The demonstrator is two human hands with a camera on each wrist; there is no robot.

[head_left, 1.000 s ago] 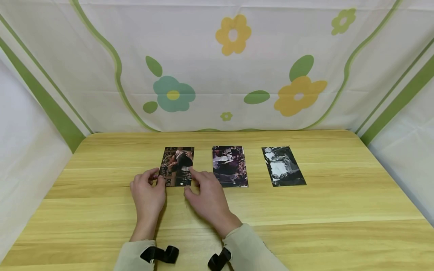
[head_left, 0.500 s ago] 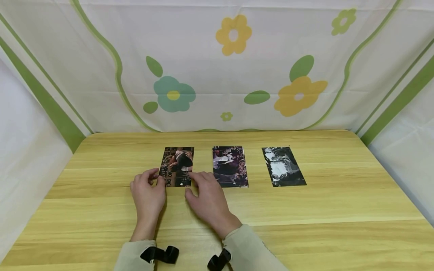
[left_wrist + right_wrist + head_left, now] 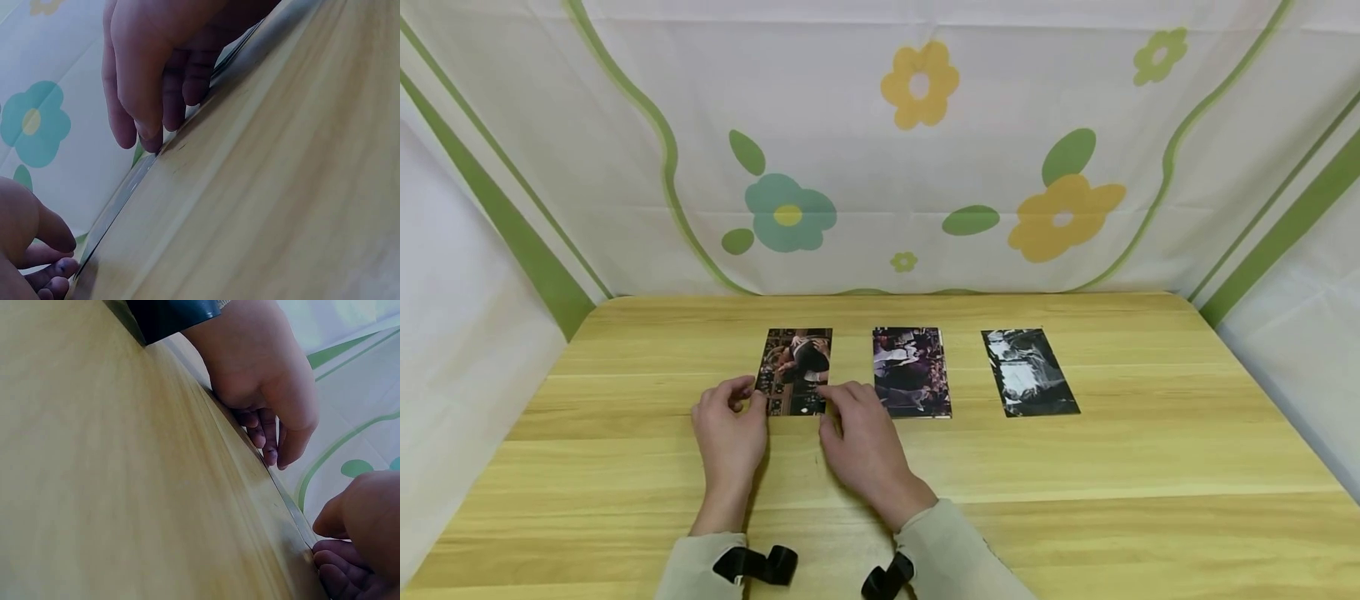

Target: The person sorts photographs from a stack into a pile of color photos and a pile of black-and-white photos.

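Dark rectangular photo card (image 3: pixel 796 372), leftmost of three in a row, lies flat on the pale wooden tabletop (image 3: pixel 1075 467) in the head view. The left hand (image 3: pixel 727 433) rests at its near left corner, thumb and fingers (image 3: pixel 741 388) curled loosely there; whether they pinch the edge cannot be told. The right hand (image 3: pixel 865 442) lies at the near right corner, its index finger on the card's edge. Just to the right lie a second dark photo card (image 3: pixel 911 372) and, further right, a black-and-white photo card (image 3: pixel 1028 372). A flowered cloth backdrop (image 3: pixel 917 150) hangs behind.

From the left wrist view, the right hand's fingers (image 3: pixel 153 122) point down, tips touching the card's thin edge (image 3: pixel 131 184), slightly spread.

From the right wrist view, the left hand (image 3: pixel 269 375) sits with fingers bent down at the card's edge (image 3: pixel 287 503).
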